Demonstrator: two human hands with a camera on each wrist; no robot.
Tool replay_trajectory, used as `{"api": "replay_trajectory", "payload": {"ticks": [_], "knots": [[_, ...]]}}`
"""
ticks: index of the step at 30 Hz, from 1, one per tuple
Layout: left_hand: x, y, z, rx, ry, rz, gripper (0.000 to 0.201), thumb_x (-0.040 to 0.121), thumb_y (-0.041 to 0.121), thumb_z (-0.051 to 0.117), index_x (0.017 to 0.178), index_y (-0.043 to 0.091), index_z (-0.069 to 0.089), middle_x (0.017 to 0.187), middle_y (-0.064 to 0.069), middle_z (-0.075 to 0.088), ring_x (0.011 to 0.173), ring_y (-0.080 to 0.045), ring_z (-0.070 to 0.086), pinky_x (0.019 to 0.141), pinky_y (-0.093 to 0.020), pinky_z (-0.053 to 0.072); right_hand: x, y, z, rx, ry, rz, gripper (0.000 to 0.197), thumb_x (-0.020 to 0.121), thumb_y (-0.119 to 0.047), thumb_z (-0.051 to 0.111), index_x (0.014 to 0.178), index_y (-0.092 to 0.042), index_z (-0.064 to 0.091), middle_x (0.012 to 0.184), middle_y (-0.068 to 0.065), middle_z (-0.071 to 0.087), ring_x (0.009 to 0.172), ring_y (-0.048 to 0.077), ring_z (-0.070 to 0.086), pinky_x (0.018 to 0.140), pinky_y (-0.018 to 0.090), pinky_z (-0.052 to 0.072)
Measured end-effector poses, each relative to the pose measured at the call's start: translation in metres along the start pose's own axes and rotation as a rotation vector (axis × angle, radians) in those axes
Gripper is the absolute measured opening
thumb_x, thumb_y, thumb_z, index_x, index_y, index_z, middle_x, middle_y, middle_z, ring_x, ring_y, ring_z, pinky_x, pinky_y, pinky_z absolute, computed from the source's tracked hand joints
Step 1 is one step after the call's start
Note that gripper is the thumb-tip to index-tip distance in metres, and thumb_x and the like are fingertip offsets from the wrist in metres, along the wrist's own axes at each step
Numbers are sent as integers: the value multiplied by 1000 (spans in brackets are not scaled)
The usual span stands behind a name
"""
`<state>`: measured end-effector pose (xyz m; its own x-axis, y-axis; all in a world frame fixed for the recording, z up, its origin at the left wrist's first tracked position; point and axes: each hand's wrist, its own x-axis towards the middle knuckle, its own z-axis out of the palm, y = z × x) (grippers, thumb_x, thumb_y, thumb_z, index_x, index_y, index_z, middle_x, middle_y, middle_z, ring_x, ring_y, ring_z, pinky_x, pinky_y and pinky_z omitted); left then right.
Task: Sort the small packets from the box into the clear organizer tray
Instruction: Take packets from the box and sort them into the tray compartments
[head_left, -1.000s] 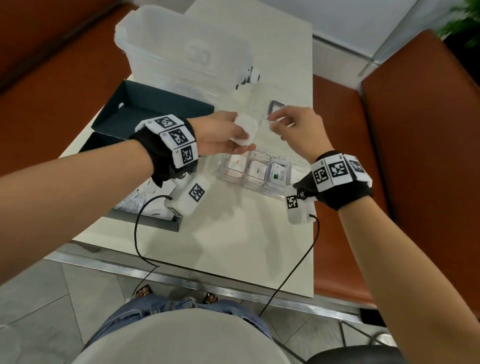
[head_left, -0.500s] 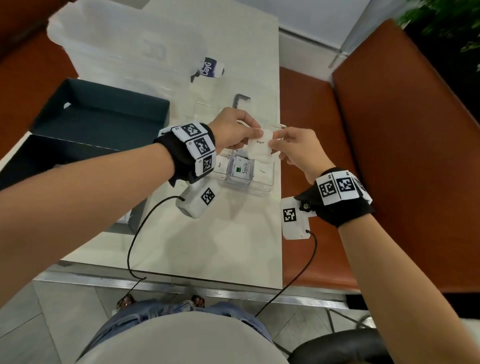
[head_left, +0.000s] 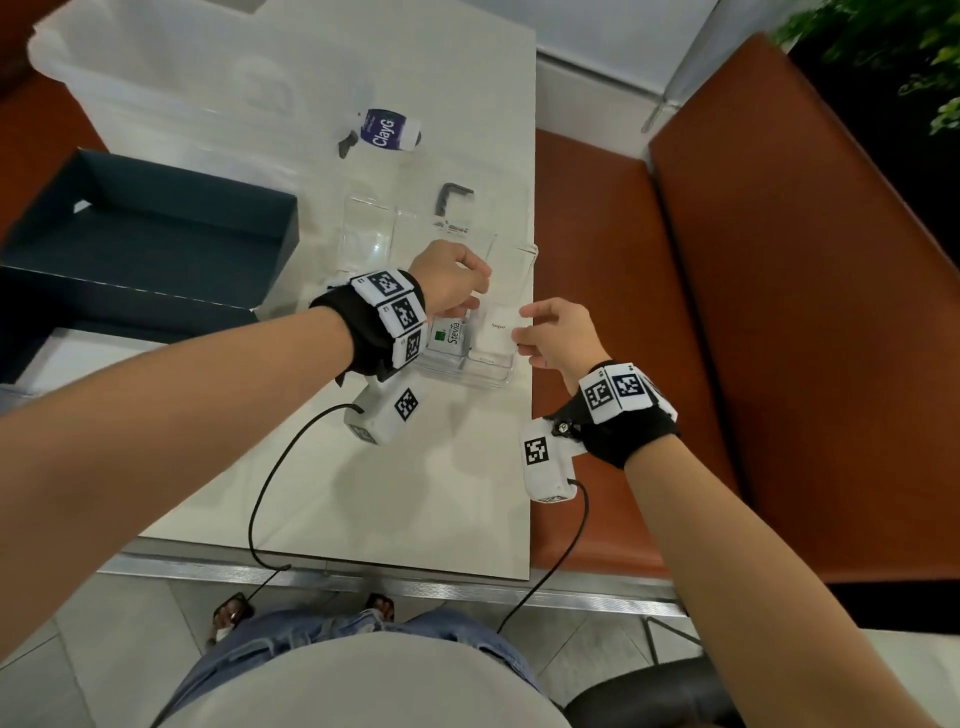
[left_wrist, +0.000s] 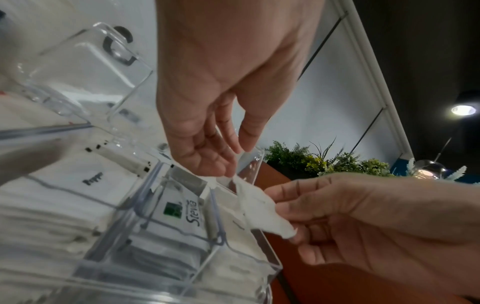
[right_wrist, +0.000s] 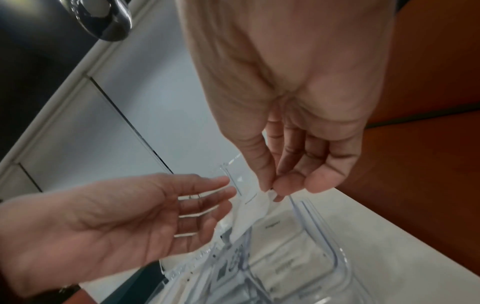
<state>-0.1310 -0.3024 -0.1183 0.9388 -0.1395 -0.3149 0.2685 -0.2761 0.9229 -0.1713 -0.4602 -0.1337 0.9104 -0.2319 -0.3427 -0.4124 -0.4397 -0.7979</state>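
Near part of the tray (head_left: 488, 376) is partly hidden behind the left wrist band; the box (head_left: 156, 244) runs off the left edge. Tray sits at the table's (head_left: 415, 493) right edge, its right wall almost flush with the drop to the orange bench (head_left: 597, 312); open tabletop lies nearer the person. Right hand (head_left: 558, 335) pinches a white sugar packet (head_left: 498, 332) by its corner over the tray's rightmost compartment. Left hand (head_left: 452, 280) hovers just beside it, fingers loosely spread; contact with the packet is probably none, but blur makes that unsure. Stevia packets (head_left: 449, 338) fill the next compartment left. Far side: a ClayG bottle (head_left: 389, 130), a dark bent piece (head_left: 452, 197), a large clear bin (head_left: 156, 62).
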Motion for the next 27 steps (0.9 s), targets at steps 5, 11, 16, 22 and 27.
{"api": "replay_trajectory", "payload": {"ticks": [5, 11, 16, 22, 27], "knots": [[-4, -1, -10, -41, 12, -25, 14, 97, 9, 54, 109, 11, 61, 105, -7, 67, 80, -20, 67, 67, -26, 53, 4, 6, 12, -139, 58, -39, 23, 84, -5, 67, 106, -10, 60, 96, 8, 65, 62, 7, 62, 55, 17, 50], [-10, -3, -19, -74, 19, -40, 21, 97, 7, 53, 116, 7, 60, 108, -9, 66, 79, -20, 65, 73, -28, 54, 2, -2, 17, -402, 80, -158, 23, 87, -10, 63, 110, -11, 59, 113, 9, 59, 83, 17, 56, 65, 22, 42], [-15, -2, -23, -89, 14, -45, 21, 97, 7, 52, 117, 7, 61, 107, -8, 66, 81, -19, 64, 70, -25, 53, -2, -10, 24, -585, -19, -265, 22, 86, -10, 64, 107, -17, 62, 108, 7, 60, 95, 22, 58, 88, 39, 49], [-18, 1, -30, -102, -18, -41, 16, 97, 7, 53, 112, 9, 60, 104, -7, 66, 74, -16, 64, 64, -23, 52, -6, -14, 30, -674, -38, -193, 16, 88, -15, 61, 102, -23, 63, 97, -4, 56, 100, 21, 57, 98, 46, 42], [-19, 1, -40, -107, -28, -30, 15, 97, 7, 55, 110, 10, 60, 101, -6, 65, 73, -16, 63, 67, -25, 52, -12, -25, 29, -730, -3, -193, 18, 90, -17, 57, 107, -23, 64, 114, -1, 61, 109, 23, 54, 102, 44, 33]]}}
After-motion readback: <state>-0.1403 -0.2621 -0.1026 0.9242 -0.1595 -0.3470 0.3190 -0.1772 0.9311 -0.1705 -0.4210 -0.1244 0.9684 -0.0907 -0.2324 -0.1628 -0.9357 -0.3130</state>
